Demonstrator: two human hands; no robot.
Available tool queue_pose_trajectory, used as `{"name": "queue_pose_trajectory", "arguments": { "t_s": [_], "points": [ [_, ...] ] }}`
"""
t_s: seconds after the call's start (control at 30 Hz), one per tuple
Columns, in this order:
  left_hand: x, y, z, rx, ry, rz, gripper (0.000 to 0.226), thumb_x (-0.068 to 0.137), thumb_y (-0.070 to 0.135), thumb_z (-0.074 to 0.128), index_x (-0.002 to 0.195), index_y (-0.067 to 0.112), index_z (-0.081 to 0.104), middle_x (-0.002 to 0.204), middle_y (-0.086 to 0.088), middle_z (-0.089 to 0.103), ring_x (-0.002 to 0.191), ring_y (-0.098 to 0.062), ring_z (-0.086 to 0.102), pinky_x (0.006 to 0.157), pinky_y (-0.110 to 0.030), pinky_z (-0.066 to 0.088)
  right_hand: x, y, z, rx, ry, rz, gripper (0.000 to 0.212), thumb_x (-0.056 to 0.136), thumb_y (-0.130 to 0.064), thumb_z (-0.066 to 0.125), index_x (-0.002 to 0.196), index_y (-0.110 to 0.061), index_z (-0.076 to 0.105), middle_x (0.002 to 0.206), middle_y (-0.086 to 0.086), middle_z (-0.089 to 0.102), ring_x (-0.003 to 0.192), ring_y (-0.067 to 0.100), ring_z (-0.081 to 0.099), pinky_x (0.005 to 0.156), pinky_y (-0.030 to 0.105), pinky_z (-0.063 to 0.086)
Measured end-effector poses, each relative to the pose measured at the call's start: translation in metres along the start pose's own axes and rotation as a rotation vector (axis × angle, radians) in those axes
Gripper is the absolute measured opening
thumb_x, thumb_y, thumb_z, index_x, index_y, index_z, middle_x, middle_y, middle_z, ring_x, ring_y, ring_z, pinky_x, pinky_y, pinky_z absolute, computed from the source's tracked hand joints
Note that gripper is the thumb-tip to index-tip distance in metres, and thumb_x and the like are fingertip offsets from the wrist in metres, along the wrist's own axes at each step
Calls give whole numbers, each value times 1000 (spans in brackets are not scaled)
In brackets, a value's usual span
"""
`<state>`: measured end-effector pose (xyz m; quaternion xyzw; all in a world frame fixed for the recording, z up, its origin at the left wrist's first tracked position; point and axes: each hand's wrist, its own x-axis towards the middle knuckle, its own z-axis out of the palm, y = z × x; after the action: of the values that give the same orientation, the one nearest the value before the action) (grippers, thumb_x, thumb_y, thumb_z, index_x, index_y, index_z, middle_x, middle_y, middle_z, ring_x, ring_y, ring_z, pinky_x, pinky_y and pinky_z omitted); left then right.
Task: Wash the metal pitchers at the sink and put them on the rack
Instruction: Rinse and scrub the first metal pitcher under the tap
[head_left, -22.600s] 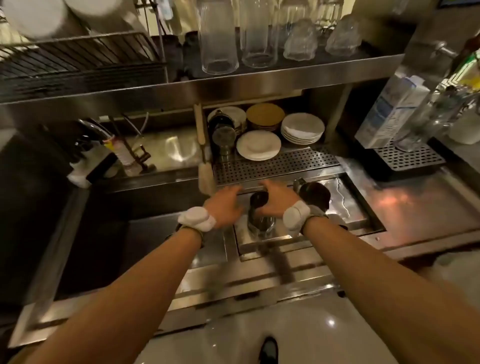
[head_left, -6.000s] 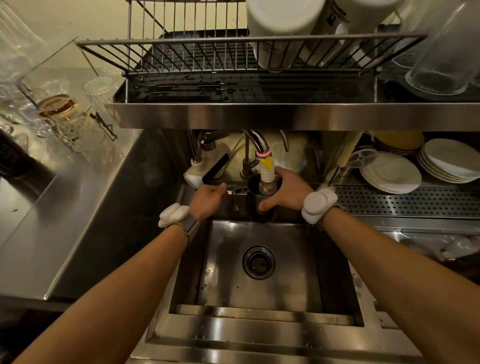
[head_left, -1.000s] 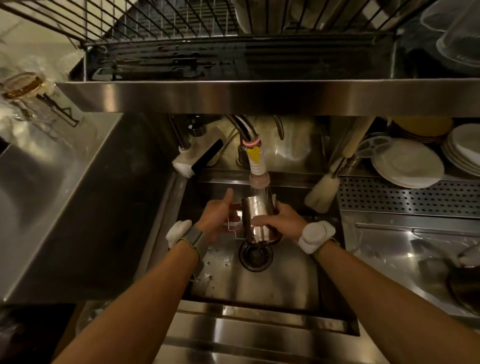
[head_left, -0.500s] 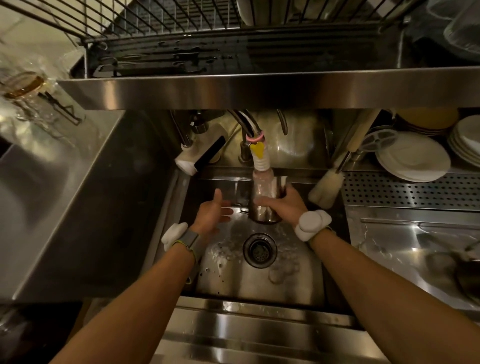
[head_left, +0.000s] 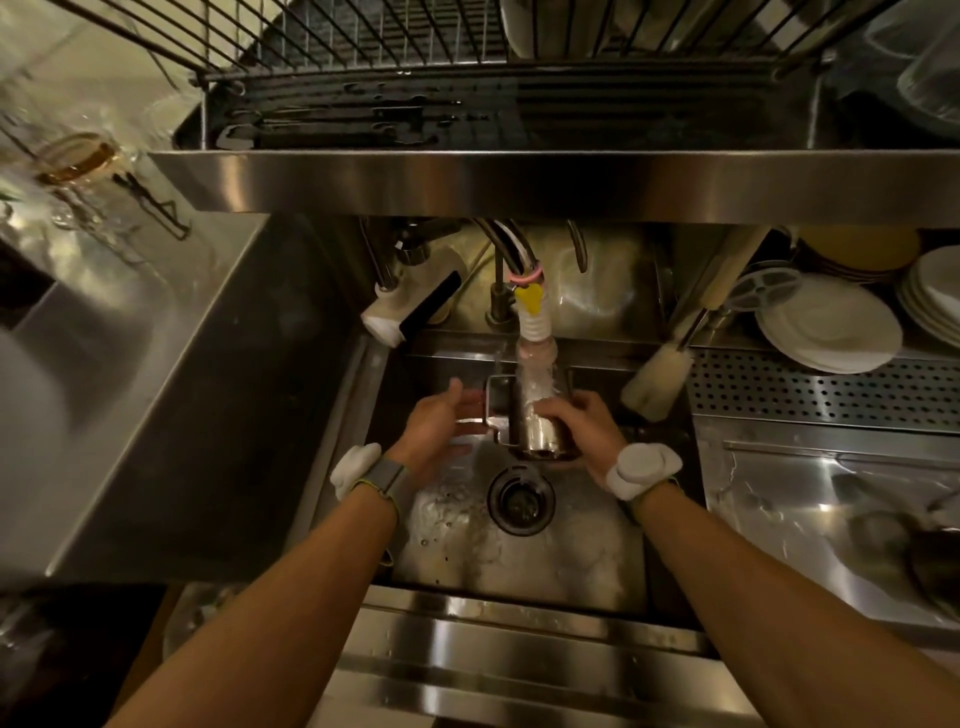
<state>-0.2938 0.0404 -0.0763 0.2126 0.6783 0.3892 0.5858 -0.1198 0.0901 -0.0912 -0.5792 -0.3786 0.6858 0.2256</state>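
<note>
Head view. We are finding one pitcher (head_left: 540, 426) held over the sink (head_left: 519, 566), just above and behind the drain (head_left: 521, 500). It is sitting directly under the tap (head_left: 535, 332), and water is running down onto it and spreading over the sink floor.

The right hand (head_left: 584, 426) is wrapping round the pitcher's body from the right side and carrying it. The left hand (head_left: 441, 423) is lying open with its fingers straight, just beside the pitcher's handle. We cannot tell whether it is touching the handle. The hands are standing apart, with the pitcher between them.

The rack (head_left: 322, 47) is sitting on the shelf above the sink, well apart from the pitcher. In the part that is showing we are seeing no metal pitcher, only pale items at its top edge, too cut off to name. A dark vessel (head_left: 930, 561) is lying on the wet surface at the right, too blurred to identify.

We are judging the rinse of this pitcher to be under way and none to be racked yet. This one is awaiting draining and lifting to the rack, and any others are awaiting washing.
</note>
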Motion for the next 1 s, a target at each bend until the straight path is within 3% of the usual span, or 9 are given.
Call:
{"name": "queue_pose_trajectory", "arguments": {
  "t_s": [0.1, 0.2, 0.27, 0.33, 0.4, 0.6, 0.77, 0.9, 1.0],
  "points": [
    [-2, 2, 14, -92, -111, 59, 27, 100, 28, 39, 92, 19, 62, 78, 0, 61, 64, -11, 59, 60, -25, 41, 5, 4, -4, 57, -84, 102, 56, 81, -36, 65, 128, -10, 47, 117, 18, 61, 99, 35, 63, 65, 45, 57],
    [-2, 8, 26, -33, -74, 118, 21, 98, 18, 45, 88, 15, 63, 71, 0, 61, 57, -9, 58, 55, -21, 46, 4, -1, 2, -35, -8, 37, 43, 85, -36, 62, 121, -12, 58, 117, 13, 64, 102, 32, 63, 82, 48, 56],
    [-1, 7, 34, 53, -65, 145, 21, 97, 15, 49, 83, 13, 64, 66, 0, 63, 58, -12, 55, 48, -18, 45, 2, -4, 2, -218, 121, -160, 39, 88, -28, 62, 122, -11, 59, 115, 4, 63, 103, 22, 61, 88, 35, 51],
    [-2, 7, 40, 129, -56, 159, 20, 97, 15, 51, 85, 10, 65, 66, -3, 63, 61, -16, 55, 52, -21, 45, -7, -9, 5, -269, 160, -290, 23, 91, -19, 58, 109, -9, 66, 98, 2, 63, 89, 15, 59, 77, 26, 47],
    [1, 7, 42, 202, -70, 158, 19, 97, 16, 50, 93, 7, 67, 75, -10, 64, 66, -19, 59, 59, -25, 48, -11, -13, 10, -125, 61, -220, 15, 92, -13, 53, 94, -7, 67, 84, 7, 63, 74, 17, 60, 66, 27, 48],
    [6, -1, 26, 540, -66, 214, 29, 77, 9, 54, 92, 19, 76, 93, -10, 76, 91, -26, 71, 91, -44, 54, -15, -9, 17, 110, -146, -55, 19, 93, -10, 47, 96, -6, 65, 71, 5, 67, 58, 13, 66, 52, 22, 50],
    [-8, 8, 6, 412, 191, 212, 33, 81, 0, 48, 77, 17, 76, 84, -9, 74, 71, -15, 64, 86, -32, 54, -8, -9, 29, 246, -65, -46, 20, 93, -13, 45, 85, -4, 61, 71, 8, 62, 62, 19, 58, 58, 28, 47],
    [-8, 0, -8, 467, 222, 182, 29, 80, 6, 57, 68, 28, 72, 79, -5, 71, 89, -26, 68, 91, -40, 54, -6, -5, 19, 302, -61, -116, 26, 98, -20, 46, 79, -9, 59, 62, 3, 52, 54, 15, 48, 55, 27, 41],
    [-13, -4, -11, 472, 229, 170, 30, 79, 6, 58, 66, 30, 69, 79, -4, 71, 84, -21, 68, 90, -38, 54, -1, -10, 18, 381, -11, -150, 30, 99, -19, 41, 72, -11, 53, 59, 3, 45, 51, 15, 39, 49, 27, 34]
  ]
}}
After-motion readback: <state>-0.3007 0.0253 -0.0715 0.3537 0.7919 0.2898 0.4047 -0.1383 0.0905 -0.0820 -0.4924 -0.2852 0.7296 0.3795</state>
